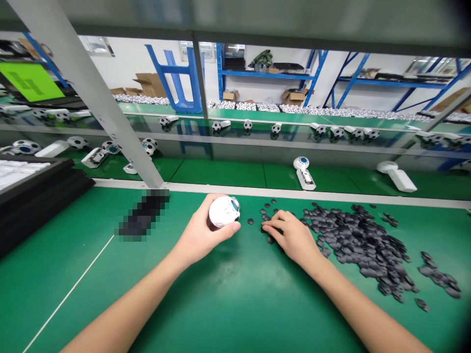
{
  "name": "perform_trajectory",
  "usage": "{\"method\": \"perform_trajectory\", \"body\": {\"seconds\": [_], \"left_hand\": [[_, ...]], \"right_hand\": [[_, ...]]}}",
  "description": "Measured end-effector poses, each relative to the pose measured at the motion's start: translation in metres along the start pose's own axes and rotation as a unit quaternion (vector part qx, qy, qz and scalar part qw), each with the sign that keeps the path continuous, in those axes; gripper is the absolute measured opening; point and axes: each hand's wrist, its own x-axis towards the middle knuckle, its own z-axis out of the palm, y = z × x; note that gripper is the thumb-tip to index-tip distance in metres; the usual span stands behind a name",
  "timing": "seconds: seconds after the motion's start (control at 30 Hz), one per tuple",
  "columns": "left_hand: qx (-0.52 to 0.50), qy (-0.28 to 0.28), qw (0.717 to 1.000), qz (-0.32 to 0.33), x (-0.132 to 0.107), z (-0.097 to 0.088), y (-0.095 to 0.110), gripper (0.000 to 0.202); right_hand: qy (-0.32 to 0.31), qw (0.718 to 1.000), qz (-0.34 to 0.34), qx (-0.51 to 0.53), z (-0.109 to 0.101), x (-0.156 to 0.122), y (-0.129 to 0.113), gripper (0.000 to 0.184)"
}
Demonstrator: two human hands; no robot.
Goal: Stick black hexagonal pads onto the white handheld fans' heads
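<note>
My left hand (196, 233) is closed around a white ball-shaped housing (222, 212), raised over the green work surface (235, 294). A blue round part shows on the housing's right side. To its right, my right hand (292, 235) reaches down with thumb and fingers pinched together on a small black piece (263, 228), mostly covered by the fingertips. Several loose black pieces (250, 221) lie around those fingertips. A large pile of flat, many-sided black pieces (362, 242) spreads to the right of my right hand.
A pale metal edge (257, 190) borders the surface, with a conveyor belt (235, 171) behind. White devices (304, 179) lie on the belt. A slanted post (91, 88) rises at left beside stacked black trays (37, 206). A pixelated dark object (143, 215) lies left of my left hand.
</note>
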Motion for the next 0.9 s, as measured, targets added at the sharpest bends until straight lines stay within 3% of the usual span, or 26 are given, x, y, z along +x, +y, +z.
{"method": "perform_trajectory", "body": {"seconds": [0.33, 0.4, 0.47, 0.53, 0.6, 0.67, 0.7, 0.8, 0.9], "left_hand": [[-0.119, -0.057, 0.990, -0.042, -0.006, 0.012, -0.005, 0.062], [-0.092, -0.053, 0.994, -0.021, -0.006, 0.015, -0.010, 0.060], [-0.045, -0.056, 0.997, -0.012, -0.006, 0.019, -0.013, 0.058], [0.002, -0.071, 0.997, -0.017, -0.006, 0.023, -0.016, 0.059], [0.037, -0.090, 0.995, -0.017, -0.006, 0.027, -0.018, 0.060], [0.062, -0.101, 0.993, -0.012, -0.007, 0.031, -0.019, 0.060], [0.070, -0.103, 0.992, -0.010, -0.008, 0.032, -0.018, 0.060], [0.078, -0.112, 0.991, -0.008, -0.009, 0.033, -0.016, 0.062], [0.085, -0.138, 0.987, 0.000, -0.010, 0.032, -0.014, 0.078]], "right_hand": [[-0.021, 0.998, -0.040, -0.048, -0.004, -0.001, -0.005, 0.022], [-0.015, 0.999, -0.042, -0.015, -0.005, -0.001, -0.005, 0.024], [-0.006, 0.996, -0.009, 0.091, -0.007, -0.001, -0.009, 0.027], [-0.013, 0.966, 0.061, 0.252, -0.009, -0.004, -0.017, 0.024], [-0.034, 0.909, 0.130, 0.394, -0.012, -0.008, -0.029, 0.025], [-0.052, 0.870, 0.153, 0.466, -0.015, -0.011, -0.041, 0.026], [-0.059, 0.865, 0.148, 0.476, -0.016, -0.012, -0.047, 0.025], [-0.060, 0.878, 0.120, 0.460, -0.016, -0.014, -0.056, 0.018], [-0.016, 0.904, 0.108, 0.414, -0.011, -0.016, -0.059, 0.015]]}}
